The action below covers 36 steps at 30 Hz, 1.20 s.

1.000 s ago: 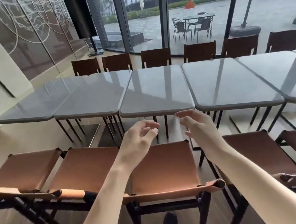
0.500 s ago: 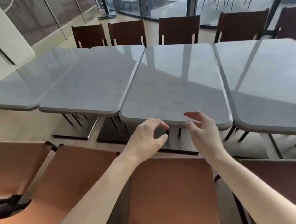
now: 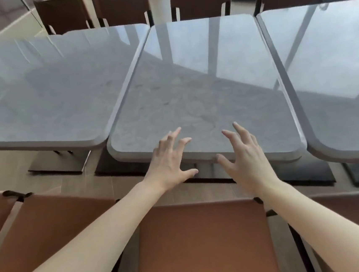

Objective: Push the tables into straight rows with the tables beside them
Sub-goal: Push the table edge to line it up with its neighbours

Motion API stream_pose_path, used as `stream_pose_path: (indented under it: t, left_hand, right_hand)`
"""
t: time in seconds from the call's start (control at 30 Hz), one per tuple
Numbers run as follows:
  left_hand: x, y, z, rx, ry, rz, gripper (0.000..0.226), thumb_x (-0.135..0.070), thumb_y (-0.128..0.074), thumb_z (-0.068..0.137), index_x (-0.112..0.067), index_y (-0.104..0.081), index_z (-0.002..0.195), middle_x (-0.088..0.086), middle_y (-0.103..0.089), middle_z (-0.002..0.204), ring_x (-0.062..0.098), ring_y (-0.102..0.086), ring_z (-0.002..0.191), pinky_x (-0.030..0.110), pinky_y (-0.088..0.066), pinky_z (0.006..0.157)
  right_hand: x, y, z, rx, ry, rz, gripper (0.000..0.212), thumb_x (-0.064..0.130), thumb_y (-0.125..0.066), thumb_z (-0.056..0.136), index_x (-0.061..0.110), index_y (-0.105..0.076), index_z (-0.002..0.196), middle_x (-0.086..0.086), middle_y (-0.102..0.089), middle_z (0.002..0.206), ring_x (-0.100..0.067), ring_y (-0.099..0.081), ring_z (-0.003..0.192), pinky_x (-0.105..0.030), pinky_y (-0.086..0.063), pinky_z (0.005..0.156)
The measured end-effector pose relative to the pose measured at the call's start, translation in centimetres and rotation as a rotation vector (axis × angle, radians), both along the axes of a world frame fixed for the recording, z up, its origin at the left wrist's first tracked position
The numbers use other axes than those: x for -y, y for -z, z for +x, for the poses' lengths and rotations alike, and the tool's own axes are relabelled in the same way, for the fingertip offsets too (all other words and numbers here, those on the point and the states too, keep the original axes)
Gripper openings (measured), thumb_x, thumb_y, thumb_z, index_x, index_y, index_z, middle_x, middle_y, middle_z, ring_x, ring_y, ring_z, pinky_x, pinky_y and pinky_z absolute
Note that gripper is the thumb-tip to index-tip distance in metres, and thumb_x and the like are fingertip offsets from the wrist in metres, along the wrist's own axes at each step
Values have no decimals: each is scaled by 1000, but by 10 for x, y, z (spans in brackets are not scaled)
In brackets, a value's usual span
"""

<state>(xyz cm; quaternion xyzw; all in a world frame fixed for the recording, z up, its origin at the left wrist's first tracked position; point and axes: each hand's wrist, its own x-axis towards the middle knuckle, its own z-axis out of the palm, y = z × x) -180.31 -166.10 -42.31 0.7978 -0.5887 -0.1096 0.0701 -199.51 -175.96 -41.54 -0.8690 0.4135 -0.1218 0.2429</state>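
Note:
Three grey stone-topped tables stand side by side. The middle table (image 3: 202,85) has its near edge closer to me than that of the left table (image 3: 45,94), and it sits slightly skewed; the right table (image 3: 337,59) lies close along its other side. My left hand (image 3: 170,161) and my right hand (image 3: 244,156) reach over the middle table's near edge, fingers spread above the top and thumbs below the rim. Neither hand grips the edge; whether the fingertips touch the top I cannot tell.
A tan leather chair seat (image 3: 204,241) lies directly under my arms, with further tan seats left (image 3: 41,232) and right (image 3: 356,208). Dark brown chairs (image 3: 200,0) line the tables' far side. Black pedestal bases (image 3: 303,174) sit on the wooden floor.
I have leaned in toward the middle table. Both hands moved forward from in front of its near edge to over it, and their fingers spread out from a curled pose.

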Motion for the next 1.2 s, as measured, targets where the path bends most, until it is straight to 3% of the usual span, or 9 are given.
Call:
stream_pose_path:
  t: [0.17, 0.27, 0.33, 0.5, 0.63, 0.77, 0.93, 1.1, 1.2]
  left_hand:
    - [34, 36, 45, 197, 185, 63, 106, -71, -66, 79, -38, -5, 158, -4, 16, 167, 29, 19, 154, 50, 13, 125]
    - [53, 47, 73, 273, 238, 129, 111, -86, -50, 70, -42, 2, 157, -5, 17, 168, 36, 21, 153, 59, 20, 119]
    - [56, 56, 80, 212, 235, 146, 112, -94, -38, 64, -46, 4, 156, -9, 12, 169, 35, 17, 155, 66, 14, 118]
    - [53, 72, 85, 254, 215, 36, 110, -98, -28, 59, -51, 2, 154, -10, 2, 170, 32, 4, 157, 68, 1, 120]
    - [50, 79, 81, 342, 162, -44, 115, -97, -26, 60, -43, -5, 160, 14, 10, 169, 44, 1, 155, 73, 2, 117]
    - [48, 82, 76, 424, 121, -45, 117, -97, -17, 59, -40, -4, 161, 18, -6, 169, 48, -8, 153, 75, -5, 115]
    - [48, 81, 76, 372, 108, -75, 113, -95, -33, 62, -42, -10, 160, 11, -17, 169, 47, -16, 152, 70, -16, 117]
    - [49, 82, 76, 370, 108, -96, 109, -90, -45, 66, -45, -11, 159, 7, -18, 169, 42, -17, 153, 67, -16, 118]
    - [49, 83, 77, 332, 106, -108, 112, -94, -41, 62, -46, -14, 159, 6, -20, 168, 41, -17, 153, 68, -14, 118]
  right_hand:
    - [55, 27, 12, -353, -360, -296, 102, 77, -58, 80, 27, -22, 161, -8, -1, 171, -27, -3, 158, -57, -3, 126]
    - [82, 45, 14, -442, -369, -280, 112, 87, -53, 75, 35, -7, 162, -4, 10, 171, -27, 10, 158, -60, 4, 124]
    - [86, 59, 13, -441, -309, -237, 115, 93, -46, 71, 40, 0, 161, -3, 11, 171, -26, 11, 157, -59, 5, 125]
    - [84, 74, 11, -358, -252, -291, 115, 99, -35, 64, 41, -8, 160, -1, -3, 171, -25, 0, 158, -57, -2, 126]
    - [82, 77, 11, -358, -199, -334, 124, 102, -31, 60, 30, -13, 160, -7, -5, 170, -31, -4, 157, -58, -4, 126]
    - [82, 81, 12, -360, -174, -388, 126, 103, -26, 59, 28, -15, 160, -10, -16, 167, -34, -12, 156, -60, -11, 125]
    - [82, 83, 11, -334, -170, -415, 124, 103, -26, 58, 30, -19, 159, -7, -24, 165, -32, -19, 154, -57, -15, 125]
    - [84, 85, 11, -317, -166, -415, 121, 103, -30, 58, 34, -19, 156, -4, -23, 164, -28, -18, 153, -53, -16, 125]
    - [85, 86, 12, -316, -171, -404, 122, 104, -29, 56, 34, -18, 156, -2, -22, 164, -27, -16, 154, -52, -14, 125]
